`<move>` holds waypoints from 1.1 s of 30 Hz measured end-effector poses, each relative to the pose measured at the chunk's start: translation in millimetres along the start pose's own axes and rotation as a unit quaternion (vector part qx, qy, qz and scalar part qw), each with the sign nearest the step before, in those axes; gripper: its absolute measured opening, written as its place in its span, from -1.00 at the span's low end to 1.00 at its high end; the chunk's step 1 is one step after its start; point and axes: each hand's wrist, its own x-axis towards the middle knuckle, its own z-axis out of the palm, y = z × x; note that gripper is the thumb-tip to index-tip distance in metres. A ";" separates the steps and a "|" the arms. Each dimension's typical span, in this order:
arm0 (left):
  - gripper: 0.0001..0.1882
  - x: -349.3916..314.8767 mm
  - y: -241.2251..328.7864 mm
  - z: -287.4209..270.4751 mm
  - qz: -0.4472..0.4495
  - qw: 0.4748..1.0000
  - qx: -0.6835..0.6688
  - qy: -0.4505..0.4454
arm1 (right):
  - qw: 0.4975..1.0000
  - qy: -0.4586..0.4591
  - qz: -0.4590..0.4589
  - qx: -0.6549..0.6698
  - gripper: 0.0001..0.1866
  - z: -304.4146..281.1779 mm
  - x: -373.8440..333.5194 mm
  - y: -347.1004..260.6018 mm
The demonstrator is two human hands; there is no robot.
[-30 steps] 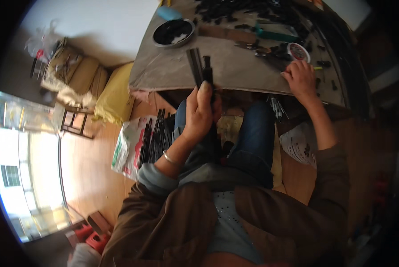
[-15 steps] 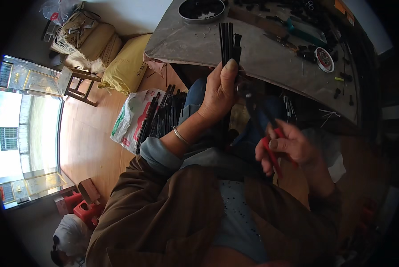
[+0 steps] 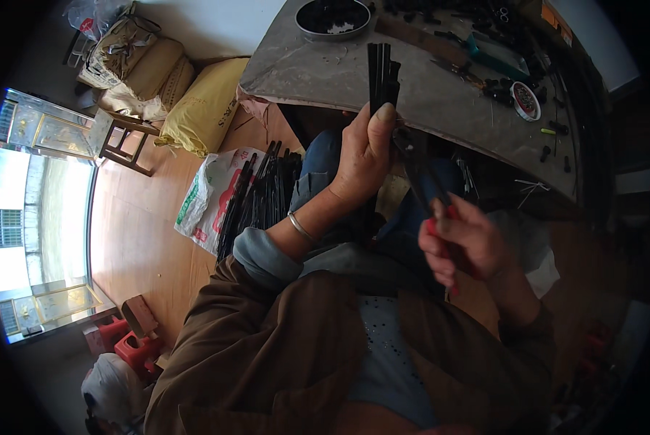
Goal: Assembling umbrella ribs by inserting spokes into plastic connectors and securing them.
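My left hand [image 3: 361,156] is closed around an upright bundle of slim black rods [image 3: 380,72], its thumb pressed along their side. In my right hand [image 3: 470,243] are pliers [image 3: 420,170] with red handles and long dark arms. The fingers wrap both handles, which sit close together. The head of the pliers is beside the base of my left thumb; whether the jaws grip anything is too dark to tell. More long black rods [image 3: 267,196] lie on a printed white plastic sack [image 3: 220,188] to the left of my knee.
In front stands a grey table [image 3: 317,72] bearing a round tin [image 3: 332,18], a teal tray [image 3: 499,58], a small red-rimmed dish [image 3: 526,101] and loose black parts. Yellow sacks [image 3: 207,105] and a wooden stool [image 3: 125,141] stand left. Red plastic stools [image 3: 138,351] are at lower left.
The pliers' handles have come closer together as my right hand closed on them. My left hand and the rod bundle have shifted slightly right and down in view.
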 end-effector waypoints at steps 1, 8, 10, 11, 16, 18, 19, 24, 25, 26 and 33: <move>-0.56 1.5 -5.7 0.5 0.033 0.999 0.036 0.023 | 0.995 0.052 -0.036 -0.072 -0.85 6.9 7.5 12.9; -0.60 5.4 -7.5 5.7 0.077 0.989 0.119 0.048 | 0.945 0.137 -0.253 -0.153 -0.86 -3.4 69.4 96.4; -0.60 4.1 -5.1 8.2 0.068 0.987 0.136 0.056 | 0.922 0.159 -0.309 -0.172 -0.87 -5.9 79.3 106.1; -0.60 3.7 -3.5 9.5 0.068 0.987 0.136 0.054 | 0.919 0.160 -0.309 -0.185 -0.87 -6.2 78.8 106.2; -0.60 4.4 -5.8 17.7 0.083 0.984 0.147 0.059 | 0.911 0.158 -0.332 -0.190 -0.88 -15.3 82.6 110.0; -0.58 4.2 -6.2 18.6 0.086 0.985 0.137 0.061 | 0.914 0.159 -0.320 -0.192 -0.88 -17.0 78.9 106.3; -0.56 4.7 -6.0 18.8 0.089 0.986 0.127 0.062 | 0.922 0.142 -0.307 -0.189 -0.88 -17.7 73.3 101.3; -0.53 6.1 -11.7 6.9 0.060 0.995 0.062 0.047 | 0.973 -0.002 -0.210 -0.090 -0.92 -19.1 33.2 65.7; -0.53 6.7 -10.9 6.8 0.029 0.998 0.035 0.041 | 0.967 -0.013 -0.231 -0.111 -0.93 -23.4 25.9 60.3; -0.53 4.5 -5.4 8.0 0.008 0.999 0.031 0.037 | 0.959 -0.025 -0.252 -0.131 -0.92 -23.6 21.8 54.8; -0.55 -0.1 -6.1 18.0 0.006 1.000 0.024 0.014 | 0.773 0.223 -0.499 -0.322 -0.55 -25.5 80.2 -3.0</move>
